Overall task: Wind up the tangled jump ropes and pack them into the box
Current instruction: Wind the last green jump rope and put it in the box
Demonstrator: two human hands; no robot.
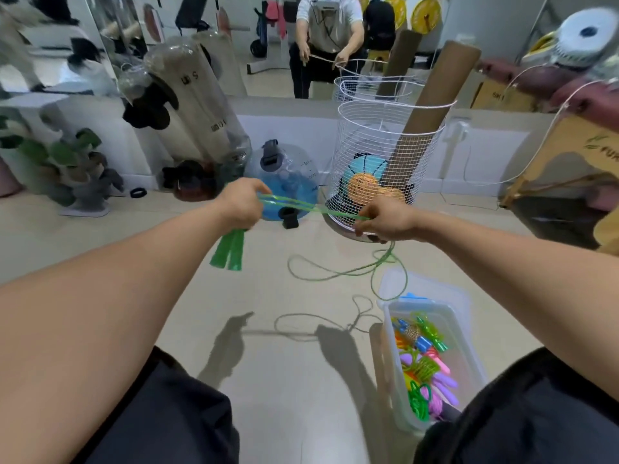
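A green jump rope (335, 272) stretches between my two hands above the floor. My left hand (243, 204) grips its two green handles (227, 251), which hang down below my fist, along with strands of the cord. My right hand (385, 219) pinches the taut cord; the slack falls from it and loops on the floor. A clear plastic box (469, 333) stands on the floor at the lower right, holding several wound ropes in green, pink, orange and purple.
A white wire basket (385, 135) with balls and cardboard tubes stands just beyond my right hand. A blue water jug (288, 175) and tall clear bottles stand behind my left hand. A mirror wall runs behind. My knees frame the bottom edge.
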